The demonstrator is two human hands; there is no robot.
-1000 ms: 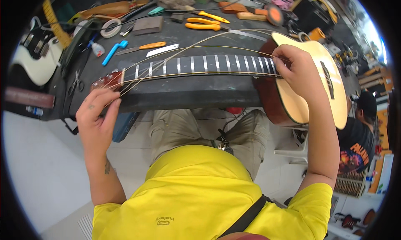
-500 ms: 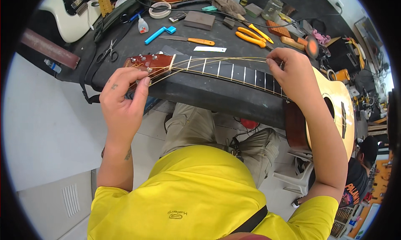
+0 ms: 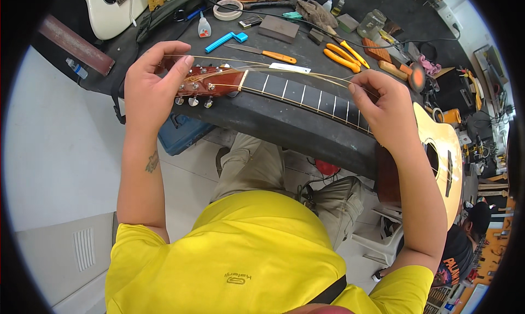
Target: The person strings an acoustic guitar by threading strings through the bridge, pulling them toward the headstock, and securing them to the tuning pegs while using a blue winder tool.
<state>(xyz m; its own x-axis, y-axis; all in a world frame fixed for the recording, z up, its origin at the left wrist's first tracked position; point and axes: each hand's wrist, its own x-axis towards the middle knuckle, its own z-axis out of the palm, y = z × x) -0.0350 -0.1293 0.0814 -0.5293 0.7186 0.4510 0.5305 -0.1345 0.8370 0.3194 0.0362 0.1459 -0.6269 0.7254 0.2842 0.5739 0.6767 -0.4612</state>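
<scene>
The workbench (image 3: 262, 117) had the acoustic guitar (image 3: 309, 97) along its front edge, the headstock (image 3: 227, 81) toward the person's left. The right hand (image 3: 385, 100), over the guitar, had its thumb and index finger closed on loose strings (image 3: 331, 77). The left hand (image 3: 150, 84), beside the headstock, had these digits slightly parted about a string (image 3: 221, 59); whether they pressed it could not be determined.
</scene>
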